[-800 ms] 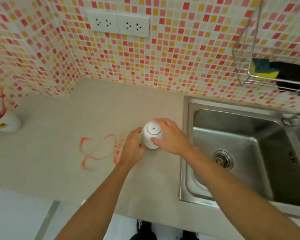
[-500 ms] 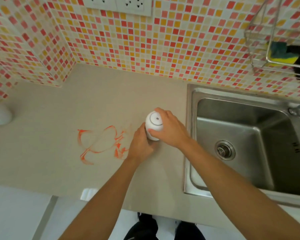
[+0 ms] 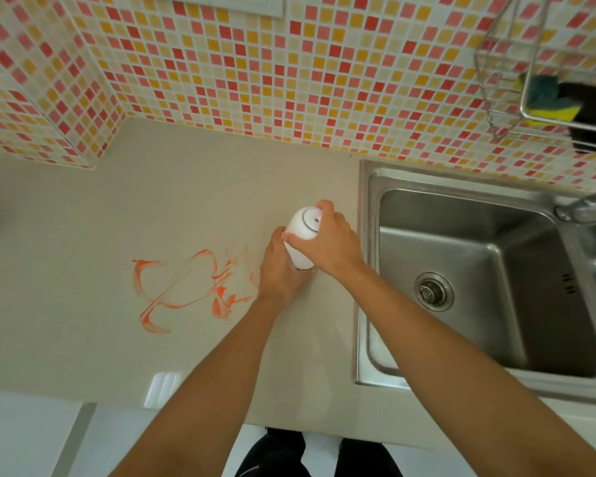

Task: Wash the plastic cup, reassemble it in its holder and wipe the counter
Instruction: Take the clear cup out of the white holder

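A white plastic cup (image 3: 301, 232) stands upside down on the beige counter (image 3: 172, 208), just left of the sink. My right hand (image 3: 327, 242) grips its upper part from the right. My left hand (image 3: 279, 270) wraps around its lower part from the left; what it covers there is hidden. An orange-red smear (image 3: 183, 287) lies on the counter to the left of my hands.
A steel sink (image 3: 479, 280) with a drain fills the right side; a tap base (image 3: 565, 211) sits at its back. A wire rack (image 3: 537, 98) on the tiled wall holds a yellow-green sponge (image 3: 547, 101). The counter's front edge runs below my forearms.
Both hands stay on the cup. My left hand has closed further around its lower part. The view has tilted down, so the white container at far left has almost slid out of sight.
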`<state>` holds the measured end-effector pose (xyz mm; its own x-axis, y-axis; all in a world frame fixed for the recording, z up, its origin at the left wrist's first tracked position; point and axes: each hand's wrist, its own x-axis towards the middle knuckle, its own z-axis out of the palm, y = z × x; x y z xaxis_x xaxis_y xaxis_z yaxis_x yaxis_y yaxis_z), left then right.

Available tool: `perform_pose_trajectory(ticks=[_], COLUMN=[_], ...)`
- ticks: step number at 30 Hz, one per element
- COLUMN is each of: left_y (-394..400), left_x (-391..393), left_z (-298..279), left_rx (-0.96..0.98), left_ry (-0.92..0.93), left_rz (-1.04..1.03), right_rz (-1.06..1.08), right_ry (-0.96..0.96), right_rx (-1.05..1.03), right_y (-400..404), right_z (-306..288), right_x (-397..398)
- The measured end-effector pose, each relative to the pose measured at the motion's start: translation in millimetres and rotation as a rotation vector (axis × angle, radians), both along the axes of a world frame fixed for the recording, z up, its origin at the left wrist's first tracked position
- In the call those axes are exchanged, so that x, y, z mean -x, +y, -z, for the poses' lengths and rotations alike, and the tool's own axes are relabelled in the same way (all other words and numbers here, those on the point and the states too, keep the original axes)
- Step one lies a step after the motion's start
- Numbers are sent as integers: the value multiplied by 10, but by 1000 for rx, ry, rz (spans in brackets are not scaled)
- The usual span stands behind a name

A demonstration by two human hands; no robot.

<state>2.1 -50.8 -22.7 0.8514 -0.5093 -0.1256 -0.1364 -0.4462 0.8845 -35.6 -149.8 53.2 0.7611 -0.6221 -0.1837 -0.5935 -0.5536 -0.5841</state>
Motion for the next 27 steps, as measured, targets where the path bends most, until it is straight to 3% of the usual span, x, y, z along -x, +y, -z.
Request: perform_pose_trajectory(ticks=[13, 22, 27], left_y=[50, 97, 138], left_x=[-131, -153, -144], left_z=[-42, -51, -52], left_rx=[-72, -104, -93], left_ry=[12, 50, 60], left_rz=[71, 124, 127], right_rz=[-407, -421, -239], right_ry=[22, 21, -150], right_rx=[-51, 9, -37], right_y=[-249, -336, -566], right_z=[-254, -537, -922], right_x=[2, 75, 142])
